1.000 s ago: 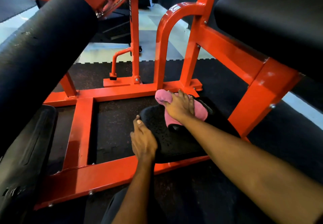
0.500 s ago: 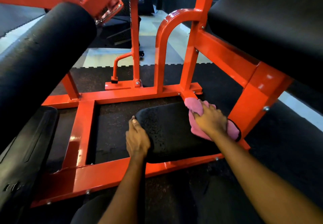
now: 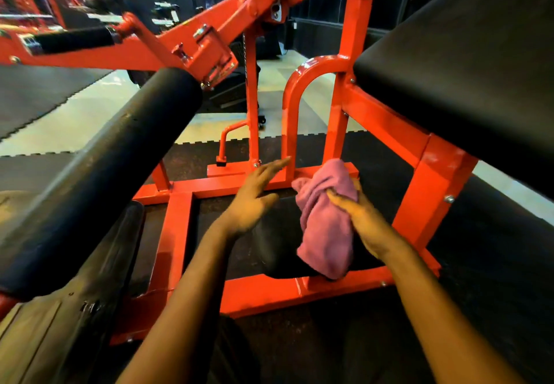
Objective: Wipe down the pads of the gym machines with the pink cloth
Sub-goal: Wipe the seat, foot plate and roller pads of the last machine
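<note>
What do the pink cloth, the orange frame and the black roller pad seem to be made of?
Pink cloth: soft fabric, perhaps terry or microfibre; fuzzy, hanging in folds.
Orange frame: metal, likely steel, with glossy paint; bright highlights, bolts.
Black roller pad: matt vinyl or rubber cover, perhaps over foam; dull, slightly scuffed.

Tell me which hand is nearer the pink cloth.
Right. The right hand grips the pink cloth above the low black pad. The left hand is open to the cloth's left, with a gap between them.
</note>
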A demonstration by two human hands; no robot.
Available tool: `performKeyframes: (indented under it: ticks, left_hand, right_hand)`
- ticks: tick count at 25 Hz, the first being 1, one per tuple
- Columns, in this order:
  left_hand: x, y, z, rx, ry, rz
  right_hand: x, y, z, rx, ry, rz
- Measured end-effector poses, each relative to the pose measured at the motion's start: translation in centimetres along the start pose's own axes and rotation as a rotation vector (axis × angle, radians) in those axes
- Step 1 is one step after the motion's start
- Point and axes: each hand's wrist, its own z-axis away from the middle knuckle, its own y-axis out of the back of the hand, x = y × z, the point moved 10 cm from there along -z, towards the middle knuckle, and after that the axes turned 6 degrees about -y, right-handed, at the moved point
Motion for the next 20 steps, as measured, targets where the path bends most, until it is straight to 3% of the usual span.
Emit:
performKeyframes:
  ticks: [3, 5, 8, 11, 14, 18, 20]
  left_hand:
    - [4.0, -2.3, 0.0, -0.293, -0.074, -0.004]
    - [3.8, -1.7, 0.1, -0.277, -0.041, 0.025]
    - [3.0, 0.0, 0.6, -0.173, 0.049, 0.017]
    - [1.2, 0.7, 0.9, -0.107, 0.136, 0.076]
    - [0.0, 1.4, 2.1, -0.129, 0.183, 0.106]
    - [-0.1, 2.6, 2.8, -0.356, 0.1, -0.035]
    - [-2.1, 3.1, 1.3, -0.275, 0.129, -0.262]
  right_hand:
    - [-4.2, -1.8, 0.0, -0.163, 0.119, -0.142]
    - [-4.9, -0.7, -0.7, -0.105, 0.119, -0.132]
    - [-2.4, -0.1, -1.0, -0.031, -0.03, -0.248]
    - [0.6, -2.3, -1.0, -0.044, -0.135, -0.091]
    - [0.5, -2.4, -0.7, -0.003, -0.115, -0.017]
    - [0.6, -1.8, -1.2, -0.028, -0.161, 0.141]
    - [2.0, -2.0, -3.0, 0.009, -0.159, 0.257]
